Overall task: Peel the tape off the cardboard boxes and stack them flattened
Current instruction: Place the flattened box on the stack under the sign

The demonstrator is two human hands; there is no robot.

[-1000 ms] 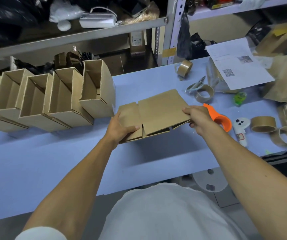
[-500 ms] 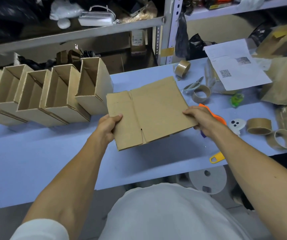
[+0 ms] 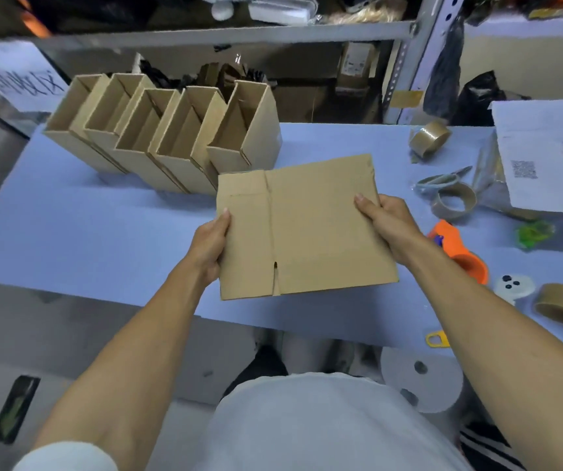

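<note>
One flattened box (image 3: pixel 304 229) is held above the near edge of the blue surface (image 3: pixel 86 239). The left hand (image 3: pixel 210 244) grips its left edge and the right hand (image 3: pixel 383 220) grips its right edge, thumbs on top. No tape is visible on its upper face, so this box appears ready for stacking. No stack of flattened boxes is in view. Farther back and left, five open boxes (image 3: pixel 161 134) stand upright in a touching row, judged still to be flattened. At the right, four tape rolls or cores are visible.
</note>
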